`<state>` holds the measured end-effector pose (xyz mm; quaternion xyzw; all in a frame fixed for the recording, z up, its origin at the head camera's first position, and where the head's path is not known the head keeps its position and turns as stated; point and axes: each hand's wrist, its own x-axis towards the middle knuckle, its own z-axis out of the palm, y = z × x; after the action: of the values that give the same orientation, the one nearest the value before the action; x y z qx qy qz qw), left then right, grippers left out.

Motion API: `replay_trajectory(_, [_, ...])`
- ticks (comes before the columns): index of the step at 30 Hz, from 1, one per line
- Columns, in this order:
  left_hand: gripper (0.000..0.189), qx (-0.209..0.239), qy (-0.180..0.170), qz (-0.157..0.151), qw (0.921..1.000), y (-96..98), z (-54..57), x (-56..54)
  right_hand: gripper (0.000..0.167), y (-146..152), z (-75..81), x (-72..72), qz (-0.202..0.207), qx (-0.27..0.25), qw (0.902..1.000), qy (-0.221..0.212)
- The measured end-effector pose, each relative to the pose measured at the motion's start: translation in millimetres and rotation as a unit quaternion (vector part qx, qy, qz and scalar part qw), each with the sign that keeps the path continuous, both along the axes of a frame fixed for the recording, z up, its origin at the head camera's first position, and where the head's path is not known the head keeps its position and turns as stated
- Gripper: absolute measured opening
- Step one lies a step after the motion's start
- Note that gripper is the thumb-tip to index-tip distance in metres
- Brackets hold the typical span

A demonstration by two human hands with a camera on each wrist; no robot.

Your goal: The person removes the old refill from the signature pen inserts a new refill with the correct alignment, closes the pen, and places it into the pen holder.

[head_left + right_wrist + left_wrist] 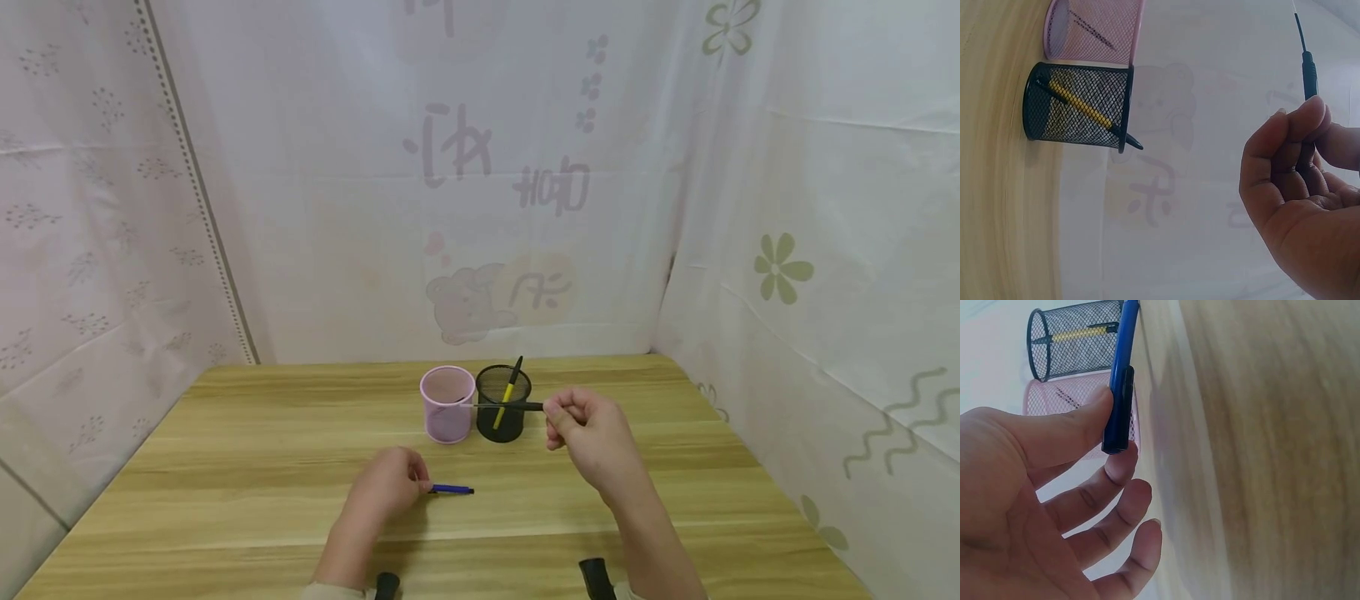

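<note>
My left hand (390,483) pinches one end of a blue pen (453,489) between thumb and fingertips, low over the table. In the left wrist view the pen's dark clip shows, and the other fingers are loosely bent. My right hand (596,429) grips a thin screwdriver-like tool by its black handle (1310,75), the slim metal shaft pointing left. In the head view this tool passes in front of a black mesh pen holder (501,429) and reaches the pink mesh pen holder (447,425). A yellow and black pen (1082,106) leans inside the black holder.
The two holders stand side by side on the wood-grain table (262,467), toward its back. A dark slender item (1092,30) shows through the pink mesh. Pale printed curtains (337,208) hang behind the table and along both sides.
</note>
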<state>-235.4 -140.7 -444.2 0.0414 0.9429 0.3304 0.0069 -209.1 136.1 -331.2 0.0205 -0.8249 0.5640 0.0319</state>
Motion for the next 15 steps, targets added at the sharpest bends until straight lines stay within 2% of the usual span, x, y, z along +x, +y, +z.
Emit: replay_trajectory(15, [0.016,-0.034,0.021,-0.021,0.9990,6.0,-3.4,-2.0,0.017,0.1,-2.2,0.6,0.002,-0.007,1.0000,0.000])
